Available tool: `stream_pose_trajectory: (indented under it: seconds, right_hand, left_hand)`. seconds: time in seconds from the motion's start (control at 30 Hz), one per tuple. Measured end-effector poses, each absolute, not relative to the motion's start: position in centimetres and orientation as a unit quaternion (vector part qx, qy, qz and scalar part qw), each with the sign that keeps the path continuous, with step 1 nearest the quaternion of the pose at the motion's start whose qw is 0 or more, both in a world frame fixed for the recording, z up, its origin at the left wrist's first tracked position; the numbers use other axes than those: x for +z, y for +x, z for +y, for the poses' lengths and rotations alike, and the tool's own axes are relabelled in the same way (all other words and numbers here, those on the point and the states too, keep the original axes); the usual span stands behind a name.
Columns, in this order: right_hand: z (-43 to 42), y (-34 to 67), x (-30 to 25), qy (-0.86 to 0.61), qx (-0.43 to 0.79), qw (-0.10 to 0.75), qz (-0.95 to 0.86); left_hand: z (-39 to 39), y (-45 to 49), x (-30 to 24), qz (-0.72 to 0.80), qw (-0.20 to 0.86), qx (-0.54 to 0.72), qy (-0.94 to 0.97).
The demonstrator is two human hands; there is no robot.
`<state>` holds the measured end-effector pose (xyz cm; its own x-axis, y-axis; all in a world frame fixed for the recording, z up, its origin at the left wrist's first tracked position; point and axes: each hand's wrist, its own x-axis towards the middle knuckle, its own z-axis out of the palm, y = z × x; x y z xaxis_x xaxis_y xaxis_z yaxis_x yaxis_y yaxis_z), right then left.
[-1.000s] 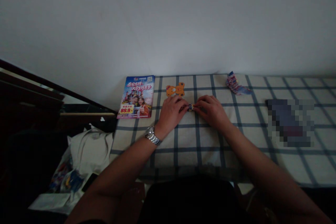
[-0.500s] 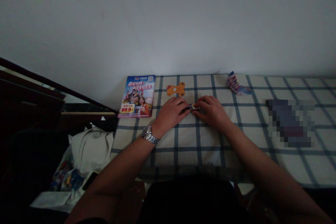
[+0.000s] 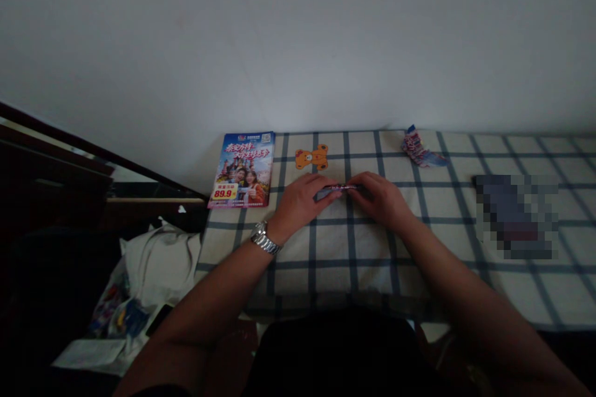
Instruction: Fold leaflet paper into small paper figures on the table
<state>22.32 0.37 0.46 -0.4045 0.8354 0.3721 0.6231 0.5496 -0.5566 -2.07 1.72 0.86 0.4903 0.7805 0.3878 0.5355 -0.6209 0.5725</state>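
My left hand (image 3: 302, 200), with a metal watch (image 3: 261, 238) on its wrist, and my right hand (image 3: 380, 199) meet over the checked cloth (image 3: 354, 248). Between their fingertips they pinch a small folded piece of coloured paper (image 3: 339, 188), which now looks like a thin flat strip. Both hands have their fingers curled on it and rest on the cloth. An orange bear-shaped cutout (image 3: 311, 157) lies just beyond my left hand.
A colourful leaflet (image 3: 242, 170) lies at the cloth's far left corner by the wall. A crumpled coloured scrap (image 3: 418, 150) sits at the back right. A blurred dark patch (image 3: 516, 216) is on the right. White cloth and bags (image 3: 153, 267) lie below on the left.
The paper piece between my fingers has gone from a small lump to a thinner, longer strip. Both hands have shifted slightly but stay together on the cloth.
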Motion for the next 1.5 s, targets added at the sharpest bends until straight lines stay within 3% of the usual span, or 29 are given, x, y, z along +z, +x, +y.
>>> stream_pose_trajectory:
  seconds: [0.23,0.43,0.93,1.5]
  right_hand:
    - [-0.1,22.5,0.8,-0.457,0.208,0.329,-0.800]
    - [-0.4,22.0,0.8,-0.442,0.240,0.335,-0.797]
    - [-1.1,21.5,1.6,-0.467,0.217,0.366,-0.775]
    - [-1.4,21.2,2.0,-0.450,0.228,0.375,-0.778]
  left_hand:
    - [1.8,-2.2,1.1,0.382,0.274,0.366,0.803]
    - [1.5,-2.0,1.2,0.377,0.274,0.355,0.810]
    - [1.4,-1.5,0.6,0.382,0.408,0.431,0.709]
    - [1.0,-1.2,0.8,0.362,0.446,0.438,0.691]
